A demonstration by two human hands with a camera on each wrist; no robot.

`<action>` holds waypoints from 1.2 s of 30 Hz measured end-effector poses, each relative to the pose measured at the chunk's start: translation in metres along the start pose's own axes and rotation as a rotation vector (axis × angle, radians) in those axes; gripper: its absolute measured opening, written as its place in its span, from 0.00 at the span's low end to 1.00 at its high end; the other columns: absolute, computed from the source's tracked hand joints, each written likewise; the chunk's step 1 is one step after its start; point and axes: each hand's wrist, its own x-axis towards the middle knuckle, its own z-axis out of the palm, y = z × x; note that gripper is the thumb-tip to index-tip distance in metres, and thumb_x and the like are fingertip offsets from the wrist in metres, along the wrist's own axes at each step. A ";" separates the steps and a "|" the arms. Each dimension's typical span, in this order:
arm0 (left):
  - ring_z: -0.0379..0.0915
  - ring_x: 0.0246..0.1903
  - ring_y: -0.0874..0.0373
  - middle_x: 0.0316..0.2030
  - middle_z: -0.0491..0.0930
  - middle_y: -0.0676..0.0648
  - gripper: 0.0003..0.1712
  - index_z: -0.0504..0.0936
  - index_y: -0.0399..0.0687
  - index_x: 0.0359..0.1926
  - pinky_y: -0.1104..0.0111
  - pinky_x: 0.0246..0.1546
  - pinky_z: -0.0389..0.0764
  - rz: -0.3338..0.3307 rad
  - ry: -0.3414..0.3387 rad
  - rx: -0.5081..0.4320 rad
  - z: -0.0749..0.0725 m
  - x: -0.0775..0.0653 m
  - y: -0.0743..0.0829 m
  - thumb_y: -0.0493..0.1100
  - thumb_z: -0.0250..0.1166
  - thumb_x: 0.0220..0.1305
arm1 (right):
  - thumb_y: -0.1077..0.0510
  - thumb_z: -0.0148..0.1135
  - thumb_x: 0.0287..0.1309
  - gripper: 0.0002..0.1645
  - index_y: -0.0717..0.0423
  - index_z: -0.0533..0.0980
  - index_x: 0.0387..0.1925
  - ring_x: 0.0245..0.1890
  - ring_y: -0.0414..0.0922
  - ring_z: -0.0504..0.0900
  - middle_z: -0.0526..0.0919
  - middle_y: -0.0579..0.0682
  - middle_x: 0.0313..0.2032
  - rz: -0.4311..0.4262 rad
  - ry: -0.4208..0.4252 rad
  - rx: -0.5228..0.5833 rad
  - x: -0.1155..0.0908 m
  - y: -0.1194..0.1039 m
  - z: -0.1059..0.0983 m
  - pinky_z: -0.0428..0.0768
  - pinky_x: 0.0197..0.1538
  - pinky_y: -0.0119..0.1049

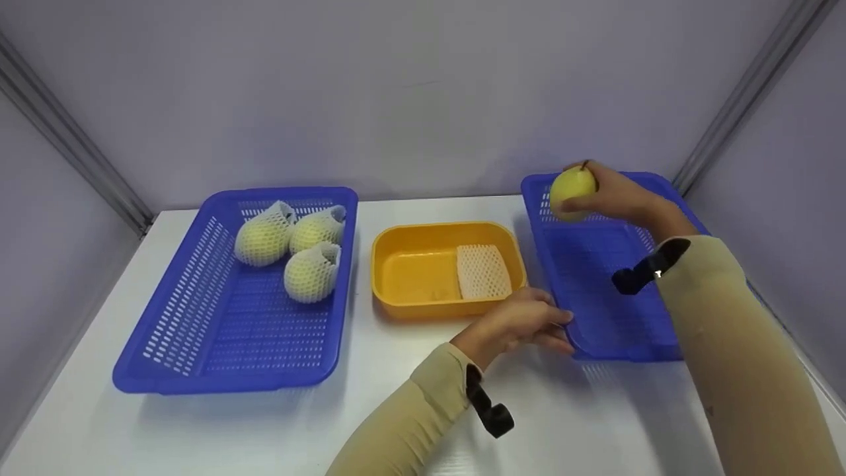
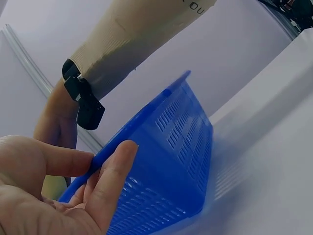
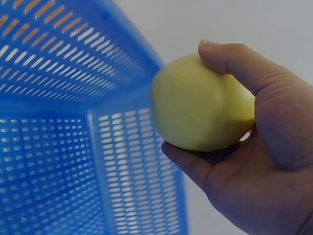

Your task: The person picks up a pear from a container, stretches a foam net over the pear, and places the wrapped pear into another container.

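A yellow pear [image 1: 572, 190] with a dark stem is in my right hand [image 1: 611, 192], above the far left corner of the right blue basket [image 1: 634, 350]. In the right wrist view, thumb and fingers wrap around the bare pear [image 3: 195, 105]. My left hand [image 1: 522, 320] pinches that basket's near left rim. The left wrist view has the thumb on one side of the rim [image 2: 142, 115] and fingers on the other. Inside the right basket, the visible floor shows no fruit.
A yellow tub [image 1: 423, 308] between the baskets holds a white foam net sleeve [image 1: 483, 271]. To the left, another blue basket [image 1: 125, 370] contains three pears [image 1: 263, 239] in foam nets. Walls stand behind and at both sides of the white table [image 1: 390, 370].
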 end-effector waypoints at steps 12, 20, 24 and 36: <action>0.85 0.36 0.48 0.37 0.85 0.36 0.06 0.77 0.33 0.45 0.55 0.44 0.87 0.045 -0.049 0.024 -0.004 0.000 -0.003 0.32 0.62 0.70 | 0.46 0.71 0.63 0.46 0.53 0.58 0.73 0.50 0.52 0.73 0.72 0.58 0.57 -0.087 -0.007 -0.009 -0.017 -0.031 -0.009 0.77 0.47 0.36; 0.82 0.50 0.42 0.48 0.79 0.40 0.25 0.69 0.32 0.60 0.58 0.46 0.87 0.172 0.091 0.213 -0.019 -0.019 0.008 0.37 0.67 0.67 | 0.48 0.72 0.62 0.42 0.56 0.61 0.69 0.46 0.51 0.74 0.73 0.57 0.53 -0.121 -0.013 -0.011 -0.041 -0.053 -0.006 0.79 0.44 0.35; 0.76 0.56 0.47 0.58 0.72 0.39 0.34 0.65 0.35 0.67 0.63 0.53 0.83 0.367 0.191 0.396 -0.028 -0.042 0.017 0.38 0.69 0.64 | 0.49 0.72 0.61 0.42 0.57 0.62 0.69 0.46 0.51 0.75 0.75 0.57 0.52 -0.134 -0.029 -0.021 -0.056 -0.064 0.003 0.79 0.44 0.37; 0.53 0.75 0.48 0.79 0.46 0.45 0.64 0.44 0.53 0.82 0.53 0.72 0.63 0.590 0.335 0.679 -0.042 -0.095 0.019 0.53 0.78 0.57 | 0.46 0.75 0.58 0.45 0.60 0.64 0.68 0.45 0.52 0.78 0.77 0.58 0.52 -0.129 -0.109 0.138 -0.097 -0.085 0.073 0.83 0.48 0.41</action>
